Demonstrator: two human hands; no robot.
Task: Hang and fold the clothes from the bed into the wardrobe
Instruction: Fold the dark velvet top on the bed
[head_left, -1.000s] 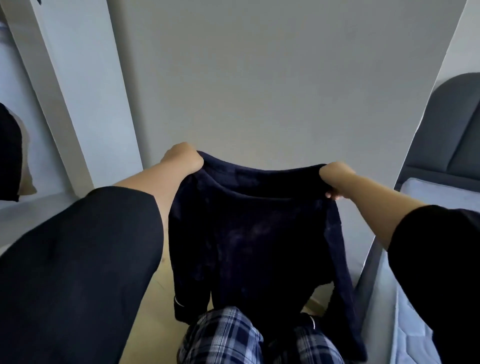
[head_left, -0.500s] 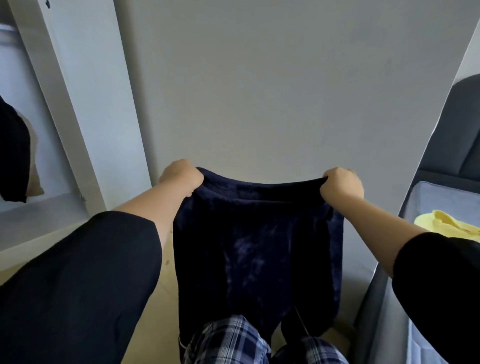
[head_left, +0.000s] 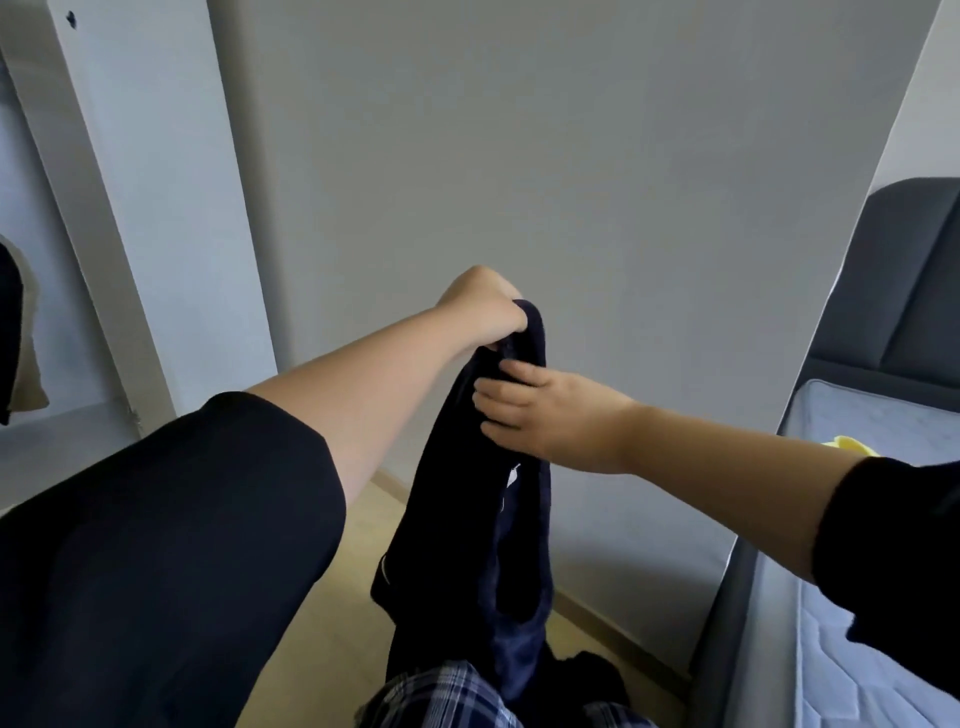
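Grey wall (head_left: 519, 156), wood floor (head_left: 322, 649), bed (head_left: 857, 426) right — navy garment (head_left: 467, 519) held

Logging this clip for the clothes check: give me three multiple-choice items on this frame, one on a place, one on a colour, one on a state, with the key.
1. Where does the yellow cloth lie?
A. on the floor
B. on the mattress
C. in the wardrobe

2. What colour is the garment being held?
A. navy
B. red
C. white

3. How is the garment held?
A. spread flat on the bed
B. on a hanger
C. hanging from both hands

Key:
1 B, the yellow cloth sits on the mattress at the right edge.
2 A, the fabric is dark navy.
3 C, the left hand grips its top, the right hand holds it just below, and the rest hangs down.
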